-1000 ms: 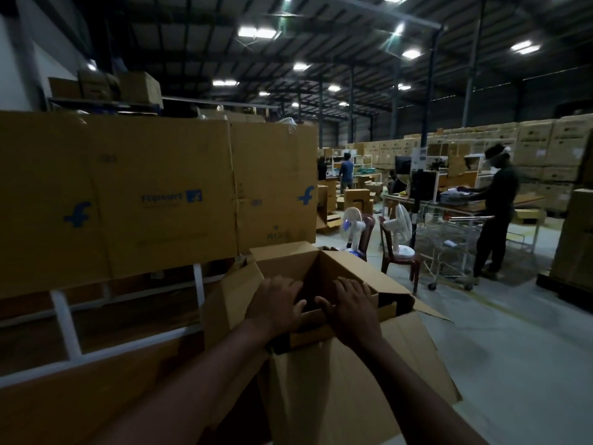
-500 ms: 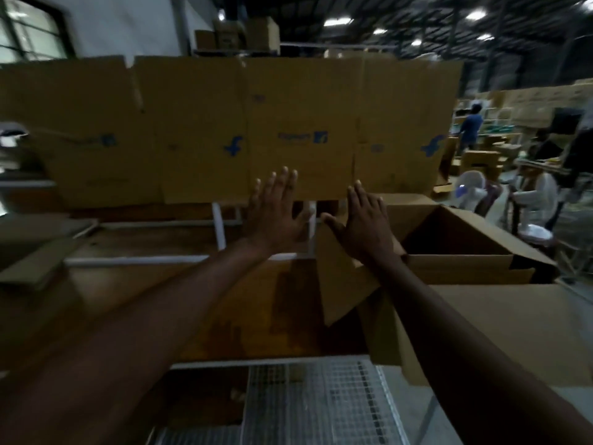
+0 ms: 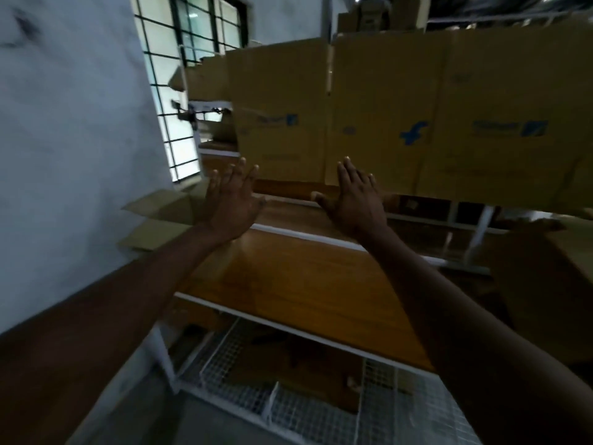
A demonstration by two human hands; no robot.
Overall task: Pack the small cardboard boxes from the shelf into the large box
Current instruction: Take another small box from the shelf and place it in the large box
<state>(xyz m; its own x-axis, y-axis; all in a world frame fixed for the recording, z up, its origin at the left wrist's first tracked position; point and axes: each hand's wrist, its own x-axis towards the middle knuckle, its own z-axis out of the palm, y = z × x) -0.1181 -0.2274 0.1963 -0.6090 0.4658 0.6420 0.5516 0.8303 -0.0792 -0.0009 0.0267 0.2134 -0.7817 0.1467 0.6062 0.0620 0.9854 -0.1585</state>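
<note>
Both my arms reach forward over a wooden shelf board (image 3: 298, 284) in a white metal frame. My left hand (image 3: 232, 200) is open with fingers spread and holds nothing. My right hand (image 3: 353, 200) is open too, palm forward, empty. Behind the hands stands a row of flattened brown cardboard sheets (image 3: 378, 114) with blue logos, leaning across the back of the shelf. A dark brown flap of the large box (image 3: 542, 264) shows at the right edge. Small folded cardboard pieces (image 3: 160, 216) lie at the left end of the shelf by the wall.
A white wall (image 3: 70, 123) closes off the left side, with a barred window (image 3: 179, 85) beyond it. Below the board is a white wire mesh shelf (image 3: 314, 409) holding some dark cardboard. More boxes sit on top of the rack (image 3: 369, 14).
My view has swung left, away from the large open box toward the wall end of the shelf. Both hands left the box and now reach out open over the shelf.
</note>
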